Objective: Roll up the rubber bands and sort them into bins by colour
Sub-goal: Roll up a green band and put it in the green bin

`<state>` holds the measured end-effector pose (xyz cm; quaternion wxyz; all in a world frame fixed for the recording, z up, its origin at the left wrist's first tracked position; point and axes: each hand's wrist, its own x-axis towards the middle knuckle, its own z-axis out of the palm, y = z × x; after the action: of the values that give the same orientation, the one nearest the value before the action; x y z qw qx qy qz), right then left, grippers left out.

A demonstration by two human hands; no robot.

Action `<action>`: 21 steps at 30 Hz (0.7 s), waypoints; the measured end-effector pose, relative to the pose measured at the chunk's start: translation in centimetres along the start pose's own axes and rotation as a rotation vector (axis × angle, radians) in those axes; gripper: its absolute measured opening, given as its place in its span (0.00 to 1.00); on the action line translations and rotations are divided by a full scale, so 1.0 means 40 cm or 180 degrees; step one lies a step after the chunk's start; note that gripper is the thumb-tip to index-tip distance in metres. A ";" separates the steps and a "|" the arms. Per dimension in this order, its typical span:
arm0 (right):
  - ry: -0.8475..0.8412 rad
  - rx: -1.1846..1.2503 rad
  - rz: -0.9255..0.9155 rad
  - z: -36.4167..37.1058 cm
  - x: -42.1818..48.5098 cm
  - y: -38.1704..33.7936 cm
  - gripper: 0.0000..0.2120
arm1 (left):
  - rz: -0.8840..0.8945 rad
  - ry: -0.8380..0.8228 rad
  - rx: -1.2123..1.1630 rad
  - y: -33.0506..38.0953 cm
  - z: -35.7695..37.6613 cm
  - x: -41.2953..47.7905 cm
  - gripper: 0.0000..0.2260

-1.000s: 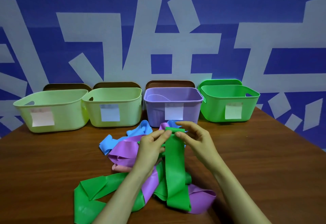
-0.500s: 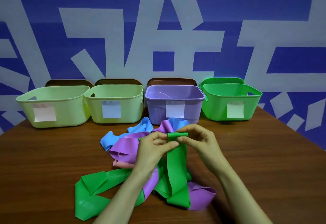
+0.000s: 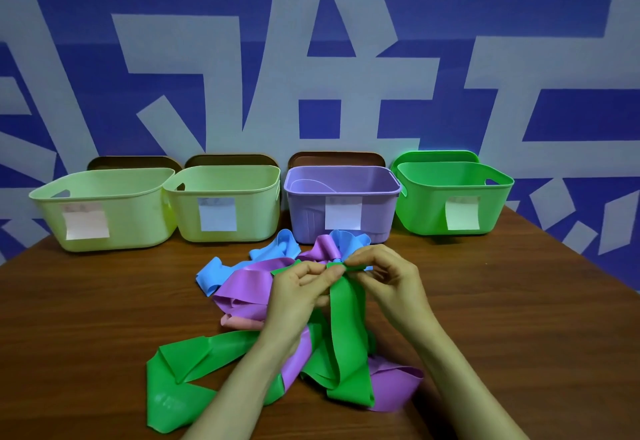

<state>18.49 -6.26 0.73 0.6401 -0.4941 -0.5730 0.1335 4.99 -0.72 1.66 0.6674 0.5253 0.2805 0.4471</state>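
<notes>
Both hands meet just in front of the purple bin (image 3: pixel 304 217), each clamped on the top end of a green rubber band (image 3: pixel 346 335). The left hand (image 3: pixel 298 287) pinches that folded-over end between thumb and curled fingers; the right hand (image 3: pixel 388 280) pinches it from the other side, fingertips bent onto the small roll. The rest of the band hangs down from the hands and trails toward the viewer, away from the purple bin, over a loose heap on the tabletop (image 3: pixel 86 318). In the heap lie a blue band (image 3: pixel 211 273), a purple band (image 3: pixel 249 280) and a pink band (image 3: pixel 239 321), mostly hidden. A green bin (image 3: pixel 426 211) stands just right of the purple bin, and two pale yellow-green bins (image 3: pixel 138 217) stand in a row to its left. Each bin carries a paper note on its front.
</notes>
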 end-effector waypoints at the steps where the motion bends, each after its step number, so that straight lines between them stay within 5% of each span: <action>1: -0.0010 0.0056 0.0052 0.002 -0.001 -0.001 0.17 | -0.0017 -0.0001 -0.0043 0.001 0.000 0.000 0.05; 10: -0.0548 0.0451 0.0670 -0.029 0.011 -0.004 0.18 | 0.0019 0.0029 0.0240 -0.016 0.002 0.003 0.06; 21: -0.0219 0.0539 0.0859 -0.011 0.010 0.002 0.04 | 0.0038 0.0047 0.0409 -0.023 -0.012 0.006 0.08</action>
<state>19.02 -6.12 0.99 0.6357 -0.5059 -0.5097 0.2830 4.95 -0.34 0.67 0.6276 0.5654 0.3103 0.4360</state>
